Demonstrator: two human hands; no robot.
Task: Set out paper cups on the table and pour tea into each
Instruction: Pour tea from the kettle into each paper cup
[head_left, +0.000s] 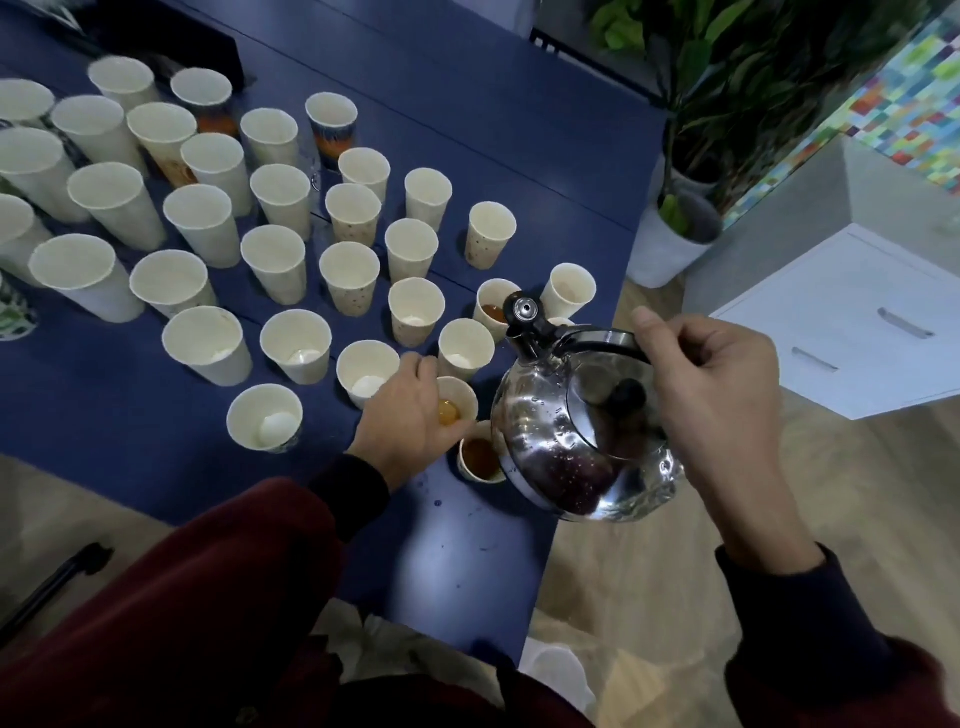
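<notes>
Several white paper cups stand in rows on the blue table. My right hand grips the black handle of a shiny steel kettle held above the table's right corner, spout pointing away. My left hand holds a cup with amber tea near the kettle. Another tea-filled cup stands just in front of it, partly behind the kettle. A third cup with tea sits beyond the spout. Most other cups look empty, such as the near one.
The table's right edge runs close to the kettle; wooden floor lies beyond. A white drawer cabinet stands to the right, potted plants behind it. Drops of liquid spot the table near me. A dark object sits at the table's far side.
</notes>
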